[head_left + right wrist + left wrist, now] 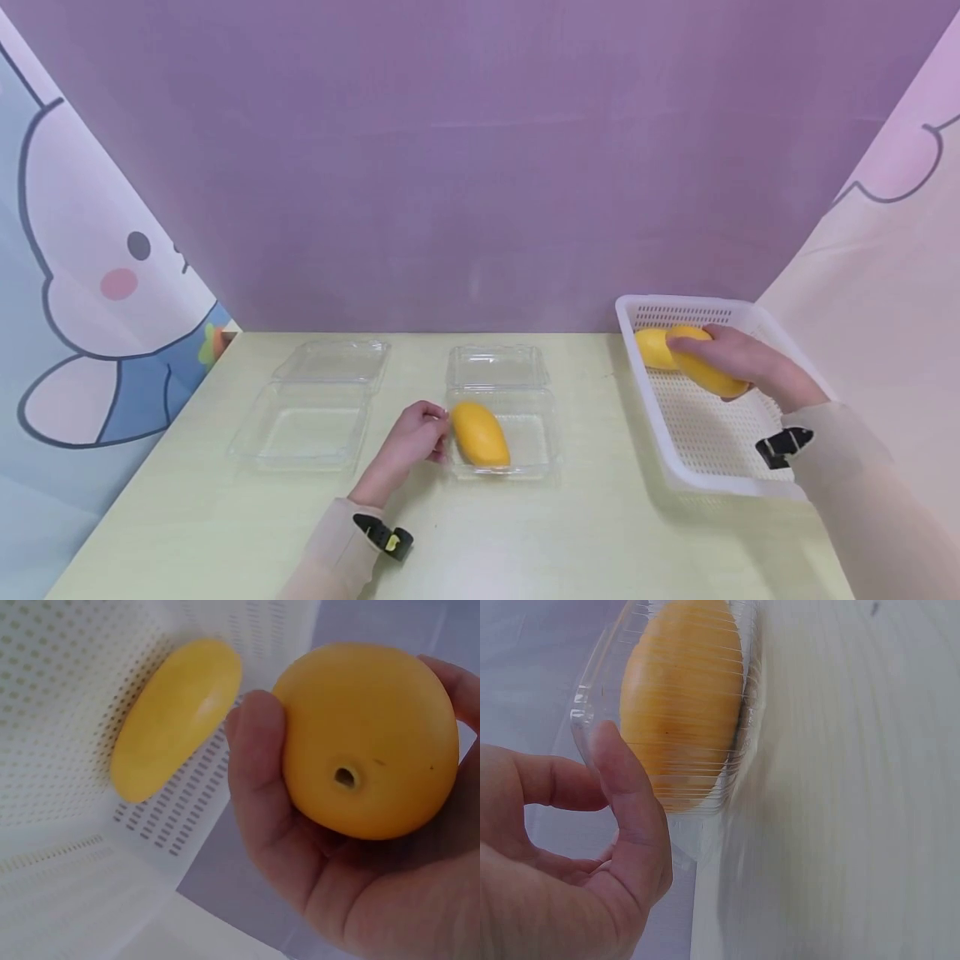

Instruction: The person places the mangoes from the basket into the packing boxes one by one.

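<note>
My right hand (723, 354) grips a yellow mango (367, 742), its fingers curled round the sides, over the white basket (660, 425). A second mango (176, 720) lies in the basket at its far left. My left hand (416, 433) pinches the left rim of a clear plastic clamshell box (592, 712) between thumb and finger. Inside that box, on its left side, rests another mango (480, 435), slightly tilted. The box's lid (498, 367) lies folded back behind it.
To the left stands a second clear clamshell box (303, 425), its lid (333, 362) also folded back. All rest on a pale yellow table (570, 533). A purple backdrop (480, 208) rises at the table's rear edge, with patterned cloths at both sides.
</note>
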A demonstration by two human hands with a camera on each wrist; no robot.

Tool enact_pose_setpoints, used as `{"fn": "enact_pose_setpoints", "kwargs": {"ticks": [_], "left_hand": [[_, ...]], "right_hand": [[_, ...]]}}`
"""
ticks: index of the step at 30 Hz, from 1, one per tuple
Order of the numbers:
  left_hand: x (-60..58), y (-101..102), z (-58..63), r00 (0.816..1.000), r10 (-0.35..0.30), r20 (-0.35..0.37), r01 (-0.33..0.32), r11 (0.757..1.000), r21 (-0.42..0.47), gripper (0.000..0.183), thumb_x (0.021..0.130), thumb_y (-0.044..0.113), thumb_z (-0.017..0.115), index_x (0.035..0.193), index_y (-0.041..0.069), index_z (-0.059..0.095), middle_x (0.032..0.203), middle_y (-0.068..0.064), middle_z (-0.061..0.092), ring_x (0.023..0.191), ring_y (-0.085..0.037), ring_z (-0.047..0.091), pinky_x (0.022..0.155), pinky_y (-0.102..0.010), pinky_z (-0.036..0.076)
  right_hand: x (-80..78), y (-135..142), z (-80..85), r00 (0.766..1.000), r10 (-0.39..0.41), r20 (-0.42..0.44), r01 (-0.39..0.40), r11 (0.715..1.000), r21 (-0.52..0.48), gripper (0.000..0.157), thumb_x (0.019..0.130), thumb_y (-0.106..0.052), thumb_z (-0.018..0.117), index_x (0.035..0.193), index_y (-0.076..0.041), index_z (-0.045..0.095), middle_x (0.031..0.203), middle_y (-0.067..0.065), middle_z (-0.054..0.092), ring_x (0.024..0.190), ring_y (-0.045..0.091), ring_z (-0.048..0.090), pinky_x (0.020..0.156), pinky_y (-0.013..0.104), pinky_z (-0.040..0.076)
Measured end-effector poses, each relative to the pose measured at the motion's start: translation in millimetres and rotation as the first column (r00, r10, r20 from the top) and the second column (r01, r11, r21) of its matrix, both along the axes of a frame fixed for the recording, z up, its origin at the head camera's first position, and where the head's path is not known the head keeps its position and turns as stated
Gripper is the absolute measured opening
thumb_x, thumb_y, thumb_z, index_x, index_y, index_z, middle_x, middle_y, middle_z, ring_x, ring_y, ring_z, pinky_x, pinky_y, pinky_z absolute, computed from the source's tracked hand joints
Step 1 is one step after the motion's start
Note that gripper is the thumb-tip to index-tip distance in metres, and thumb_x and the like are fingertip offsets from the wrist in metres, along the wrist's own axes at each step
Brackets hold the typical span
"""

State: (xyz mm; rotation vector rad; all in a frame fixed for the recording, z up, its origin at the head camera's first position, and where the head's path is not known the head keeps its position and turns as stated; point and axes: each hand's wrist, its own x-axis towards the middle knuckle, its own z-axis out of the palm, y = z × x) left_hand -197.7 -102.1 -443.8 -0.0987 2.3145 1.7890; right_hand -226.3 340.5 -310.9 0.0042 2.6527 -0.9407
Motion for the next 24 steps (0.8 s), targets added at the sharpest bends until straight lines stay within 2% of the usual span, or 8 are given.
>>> {"fn": "enact_pose_setpoints", "kwargs": {"ticks": [11,17,24], "left_hand": [[0.1,1,-0.4,1.0,-0.007,0.002,0.007,1.0,-0.003,0.025,0.095,0.007,0.057,0.116,-0.007,0.054,0.086,-0.017,0.059,0.064,-0.02,0.057,0.059,-0.031,0.058],[-0.5,1,-0.7,1.0,-0.011,0.004,0.011,1.0,0.005,0.025,0.095,0.006,0.057,0.116,-0.007,0.054,0.085,-0.018,0.06,0.064,-0.021,0.057,0.06,-0.031,0.058],[-1.0,0,-0.9,1.0,-0.005,0.011,0.005,1.0,0.003,0.024,0.095,0.006,0.057,0.115,-0.006,0.053,0.085,-0.019,0.06,0.062,-0.02,0.057,0.059,-0.031,0.058]], "right_hand": [[18.8,-16,11.2,0.995,-0.064,-0.073,0.061,0.997,-0.045,0.069,0.099,-0.063,0.048,0.123,0.001,0.042,0.08,0.011,0.054,0.06,0.024,0.057,0.053,0.035,0.052],[30.1,-31,21.3,0.99,-0.064,-0.126,0.057,0.997,-0.06,0.064,0.099,-0.063,0.048,0.118,-0.002,0.046,0.076,0.01,0.054,0.06,0.024,0.057,0.053,0.036,0.051],[39.4,-51,28.9,0.979,-0.062,-0.192,0.045,0.995,-0.089,0.062,0.099,-0.062,0.048,0.116,-0.003,0.048,0.08,0.011,0.054,0.064,0.024,0.056,0.057,0.036,0.051]]}}
